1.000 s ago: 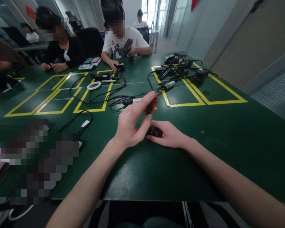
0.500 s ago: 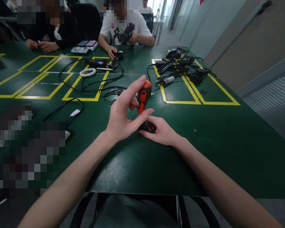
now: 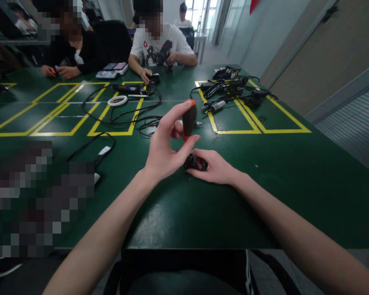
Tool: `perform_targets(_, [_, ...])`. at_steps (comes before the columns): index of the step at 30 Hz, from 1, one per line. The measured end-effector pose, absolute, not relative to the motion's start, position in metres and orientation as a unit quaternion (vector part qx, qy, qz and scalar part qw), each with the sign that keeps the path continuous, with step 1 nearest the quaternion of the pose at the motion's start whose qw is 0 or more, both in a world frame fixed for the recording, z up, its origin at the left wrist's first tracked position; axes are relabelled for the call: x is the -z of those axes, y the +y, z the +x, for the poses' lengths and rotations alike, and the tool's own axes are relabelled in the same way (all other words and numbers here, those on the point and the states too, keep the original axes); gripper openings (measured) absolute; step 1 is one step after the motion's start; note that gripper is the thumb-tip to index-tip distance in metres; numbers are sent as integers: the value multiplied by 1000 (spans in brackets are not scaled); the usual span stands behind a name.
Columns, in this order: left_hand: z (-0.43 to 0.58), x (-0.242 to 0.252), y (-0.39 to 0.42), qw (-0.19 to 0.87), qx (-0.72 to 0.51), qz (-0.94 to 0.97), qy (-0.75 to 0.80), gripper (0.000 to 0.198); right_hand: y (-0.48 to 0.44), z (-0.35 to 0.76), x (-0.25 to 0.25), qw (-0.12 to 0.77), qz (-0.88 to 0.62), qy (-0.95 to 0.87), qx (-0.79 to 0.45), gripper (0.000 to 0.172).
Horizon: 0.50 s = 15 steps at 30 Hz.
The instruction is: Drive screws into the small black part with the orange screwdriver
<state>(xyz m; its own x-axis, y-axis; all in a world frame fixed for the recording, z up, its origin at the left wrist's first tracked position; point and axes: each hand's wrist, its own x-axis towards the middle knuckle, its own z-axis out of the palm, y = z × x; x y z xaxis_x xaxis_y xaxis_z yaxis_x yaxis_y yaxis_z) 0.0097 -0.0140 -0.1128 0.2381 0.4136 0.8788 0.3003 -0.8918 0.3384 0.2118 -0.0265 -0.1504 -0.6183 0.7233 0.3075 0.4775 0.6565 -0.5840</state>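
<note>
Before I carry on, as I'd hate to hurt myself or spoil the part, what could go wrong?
The orange-and-dark handle stands roughly upright in your left hand, above the small dark part that your right hand holds. A slip might jab the right hand or scratch the part. Only the right hand seems to steady the part, so it could twist or slide.

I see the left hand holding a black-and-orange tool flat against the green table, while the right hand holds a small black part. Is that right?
Not quite: the tool isn't flat against the green table. The head view shows the left hand holding it roughly upright, its handle raised. The right hand does hold a small black part.
</note>
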Motion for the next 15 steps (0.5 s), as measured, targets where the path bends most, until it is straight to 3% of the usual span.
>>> perform_targets(5, [10, 110, -18, 54, -565, 791, 230, 74, -26, 214, 147, 249, -333, -889, -193, 23])
perform_targets(15, [8, 104, -21, 91, -536, 816, 196, 59, -26, 208, 156, 292, -312, -888, -170, 17])
